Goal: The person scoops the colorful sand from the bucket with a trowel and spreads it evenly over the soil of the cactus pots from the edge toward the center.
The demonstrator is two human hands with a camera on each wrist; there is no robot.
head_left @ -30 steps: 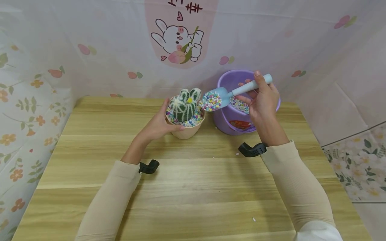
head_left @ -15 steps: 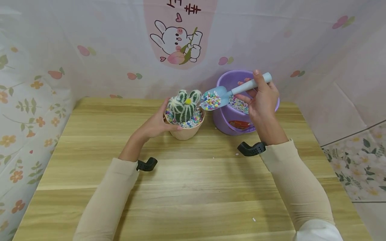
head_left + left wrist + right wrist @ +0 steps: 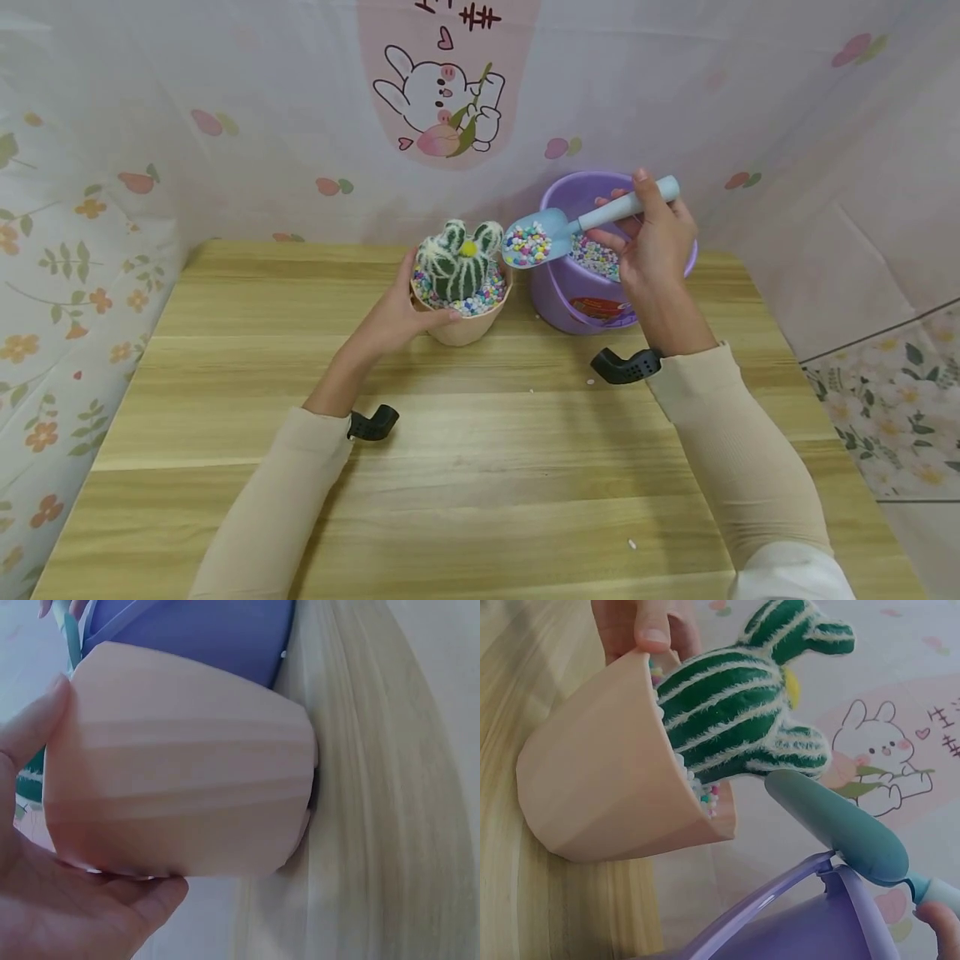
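Note:
My left hand [image 3: 390, 321] grips a peach-coloured flowerpot [image 3: 459, 333], thumb along the front of its rim and fingers round the left side. Planted in it is a fuzzy green toy cactus [image 3: 459, 282] with white stripes and a yellow flower, bedded in colourful pebbles [image 3: 487, 293]. My right hand [image 3: 656, 242] holds a light-blue hand trowel [image 3: 611, 212] by the handle. Its blade carries a heap of mixed pebbles [image 3: 528, 243], the tip right at the pot's right rim. In the right wrist view the trowel blade [image 3: 840, 825] shows from its underside, beside the cactus [image 3: 720, 705].
A purple bucket [image 3: 555, 300] with more pebbles [image 3: 596, 260] inside stands right of the pot, under the trowel and right hand. A few stray pebbles [image 3: 632, 544] lie on the wooden table [image 3: 480, 467]. A printed cloth [image 3: 285, 125] hangs behind the table.
The trowel's tip has risen slightly and shifted a little right, and its heap of pebbles looks somewhat smaller. The left hand keeps its grip on the flowerpot.

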